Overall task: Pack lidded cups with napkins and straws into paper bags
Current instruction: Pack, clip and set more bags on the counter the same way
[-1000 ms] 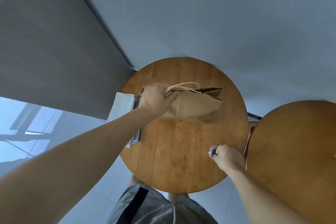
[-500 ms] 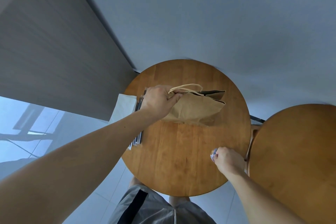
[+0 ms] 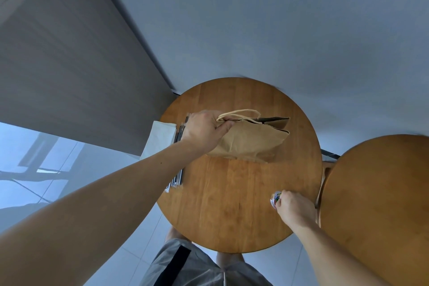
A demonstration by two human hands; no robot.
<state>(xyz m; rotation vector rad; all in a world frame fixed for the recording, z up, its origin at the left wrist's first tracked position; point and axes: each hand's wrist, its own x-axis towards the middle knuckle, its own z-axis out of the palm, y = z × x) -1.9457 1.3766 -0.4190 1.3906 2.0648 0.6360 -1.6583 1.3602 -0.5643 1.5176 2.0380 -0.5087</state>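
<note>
Head view, looking steeply down. My left hand [image 3: 204,132] grips the upper edge of 1 brown paper bag [image 3: 250,141] at the root of its cord handle [image 3: 241,112], fingers and thumb curled closed on the paper. The bag sits on the far half of the round wooden table [image 3: 232,216]. Its mouth is partly open at the end away from my hand and dark inside; whether it stands or leans I cannot tell. My right hand [image 3: 296,210] is at the near right edge of the same table, fingers curled around a small printed object [image 3: 275,198] that my knuckles mostly hide; I cannot tell what it is. It is well apart from the bag. A white napkin stack [image 3: 160,139] lies at the table's left edge, and just beside it are dark wrapped straws [image 3: 177,169], partly covered by my left forearm. A 2nd wooden table [image 3: 376,204] stands just beside the 1st on the right. My grey shorts [image 3: 185,267] show below the near rim.
</note>
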